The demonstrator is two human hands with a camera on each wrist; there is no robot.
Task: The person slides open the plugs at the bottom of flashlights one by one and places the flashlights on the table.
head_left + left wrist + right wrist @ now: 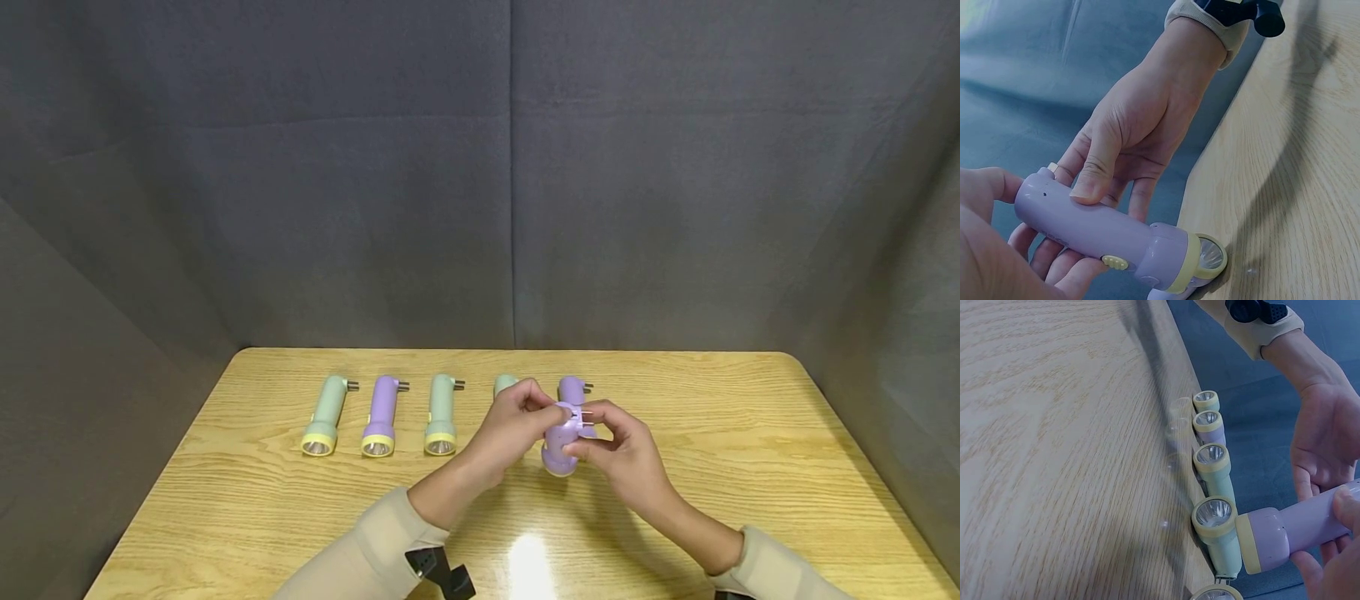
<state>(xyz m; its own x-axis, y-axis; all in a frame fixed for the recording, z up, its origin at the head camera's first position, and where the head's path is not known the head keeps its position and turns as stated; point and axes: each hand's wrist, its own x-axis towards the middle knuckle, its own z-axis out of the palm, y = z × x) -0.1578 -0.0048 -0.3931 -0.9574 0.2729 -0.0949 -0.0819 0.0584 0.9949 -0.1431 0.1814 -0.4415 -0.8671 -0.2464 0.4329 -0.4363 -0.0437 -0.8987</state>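
Note:
A purple flashlight (pixel 557 454) with a yellow rim is held up over the table between both hands, its lens end tilted down. My left hand (pixel 512 427) has its thumb at the tail end beside the plug prongs (pixel 587 418), fingers curled under the body. From the other side my right hand (pixel 626 458) grips the flashlight, thumb on the body and fingers around its far side. A yellow switch (pixel 1115 262) shows on the body in the left wrist view. Behind the hands lie a second purple flashlight (pixel 571 389) and a green flashlight (pixel 505 382), both partly hidden.
To the left, a green flashlight (pixel 328 410), a purple one (pixel 383 410) and another green one (pixel 442 410) lie in a row on the wooden table (pixel 262 517), lenses toward me and prongs pointing right. A dark grey curtain (pixel 360 208) stands behind the table.

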